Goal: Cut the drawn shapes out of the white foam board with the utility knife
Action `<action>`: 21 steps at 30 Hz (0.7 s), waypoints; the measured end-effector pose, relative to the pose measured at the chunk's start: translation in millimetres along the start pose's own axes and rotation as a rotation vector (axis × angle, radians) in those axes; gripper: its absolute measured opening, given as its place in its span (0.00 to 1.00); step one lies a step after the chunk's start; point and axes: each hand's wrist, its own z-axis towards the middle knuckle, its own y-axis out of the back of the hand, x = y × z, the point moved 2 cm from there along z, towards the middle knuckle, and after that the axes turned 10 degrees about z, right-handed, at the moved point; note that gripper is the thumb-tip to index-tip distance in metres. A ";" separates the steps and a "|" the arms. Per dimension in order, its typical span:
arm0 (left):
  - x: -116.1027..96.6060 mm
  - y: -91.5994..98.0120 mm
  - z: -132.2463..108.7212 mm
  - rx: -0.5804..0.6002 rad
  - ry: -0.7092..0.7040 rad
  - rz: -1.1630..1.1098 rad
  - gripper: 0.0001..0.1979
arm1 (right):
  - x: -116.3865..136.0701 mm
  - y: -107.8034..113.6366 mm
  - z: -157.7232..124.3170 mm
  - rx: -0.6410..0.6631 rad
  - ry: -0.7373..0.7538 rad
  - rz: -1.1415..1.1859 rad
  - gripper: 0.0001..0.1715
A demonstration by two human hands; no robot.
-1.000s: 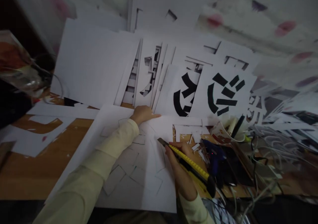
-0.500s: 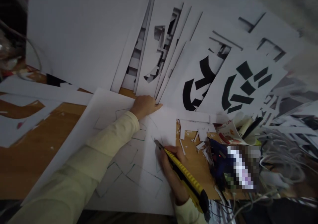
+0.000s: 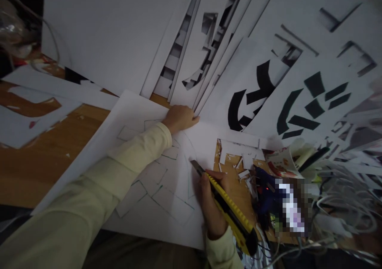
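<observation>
A white sheet (image 3: 125, 110) with green and faint dark outlines drawn on it lies in front of me. My left hand (image 3: 180, 118) rests on its far edge, thumb outstretched to the right and the other fingers mostly hidden. My right hand (image 3: 213, 205) is closed around a yellow and black utility knife (image 3: 229, 209). The knife's blade is out and points up and left over the right part of the sheet, beside a long green line. Whether its tip touches the sheet I cannot tell.
White boards with cut-out openings (image 3: 193, 50) and sheets with black shapes (image 3: 313, 108) stand behind. Paper scraps (image 3: 244, 161) litter the wooden table (image 3: 71, 141). At the right are a dark blue glue gun (image 3: 264, 185), a printed paper cup (image 3: 282, 161) and tangled cables (image 3: 340, 201).
The whole view has shifted, so most things appear a little higher and further right. The left hand stays at the sheet's far edge. The knife tip sits slightly further from the green line.
</observation>
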 end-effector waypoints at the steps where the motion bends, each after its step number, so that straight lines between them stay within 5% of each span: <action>1: -0.2 0.5 -0.2 0.005 0.005 -0.001 0.30 | -1.6 0.4 -0.8 0.001 -0.011 0.004 0.18; 15: -0.9 0.3 0.6 -0.012 0.004 0.017 0.28 | 9.2 -3.5 -0.1 0.009 0.164 0.001 0.12; 21: 1.7 -3.9 5.4 0.023 -0.038 0.010 0.41 | 13.3 -4.4 0.0 0.040 0.236 -0.024 0.08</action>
